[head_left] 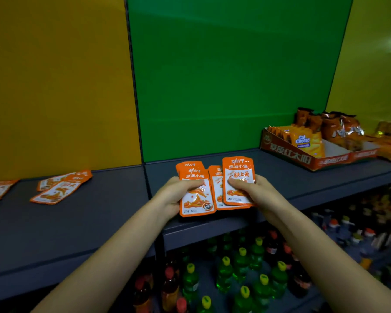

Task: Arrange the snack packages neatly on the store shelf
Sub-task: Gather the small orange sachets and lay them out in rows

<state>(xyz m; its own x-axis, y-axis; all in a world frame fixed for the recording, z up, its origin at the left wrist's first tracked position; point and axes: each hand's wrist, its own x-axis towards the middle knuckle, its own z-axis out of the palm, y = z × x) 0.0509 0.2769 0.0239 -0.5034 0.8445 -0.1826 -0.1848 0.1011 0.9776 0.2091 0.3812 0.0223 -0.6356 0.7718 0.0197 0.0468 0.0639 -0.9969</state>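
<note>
Square the orange snack packets edge to edge before setting them down on the grey shelf [99, 222]. At frame centre, the left hand [176, 195] grips one small stack [195, 193] and the right hand [251, 188] another [237, 181] (thumbs on top). Loose packets [59, 186] lie at middle left.

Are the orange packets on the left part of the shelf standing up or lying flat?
Lying flat. The loose packets rest face up on the grey shelf, overlapping at skewed angles.
</note>
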